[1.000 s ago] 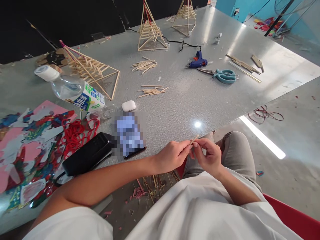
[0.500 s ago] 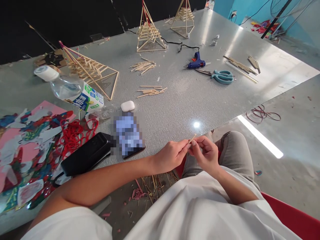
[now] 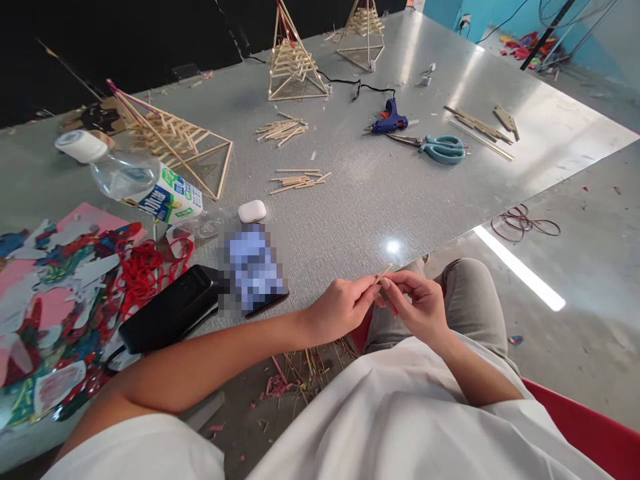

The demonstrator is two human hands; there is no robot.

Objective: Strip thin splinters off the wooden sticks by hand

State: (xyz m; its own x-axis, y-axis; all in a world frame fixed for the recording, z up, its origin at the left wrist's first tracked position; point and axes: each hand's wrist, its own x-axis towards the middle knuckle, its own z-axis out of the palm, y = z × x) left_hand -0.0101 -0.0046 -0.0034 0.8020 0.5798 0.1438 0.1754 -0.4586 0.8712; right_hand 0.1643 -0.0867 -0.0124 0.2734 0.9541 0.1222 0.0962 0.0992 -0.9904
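My left hand [image 3: 343, 308] and my right hand [image 3: 419, 303] meet just off the near edge of the grey table [image 3: 375, 193], above my lap. Both pinch one short thin wooden stick [image 3: 384, 273], whose tip pokes up between the fingertips. A small heap of similar sticks [image 3: 297, 181] lies on the table beyond my hands, with another heap [image 3: 281, 129] further back.
Three stick pyramids stand or lie at the back: one tipped over [image 3: 173, 141], two upright [image 3: 290, 60] [image 3: 361, 33]. A blue glue gun [image 3: 391, 120], teal scissors [image 3: 440, 148], a water bottle [image 3: 133, 181], a phone [image 3: 253, 267], a black case [image 3: 167, 310], a white earbud case [image 3: 251, 211] and coloured paper scraps [image 3: 55, 300] sit around.
Both hands stay together on the stick; my right fingers shifted slightly along it. The view has drifted a little, moving the table things leftward.
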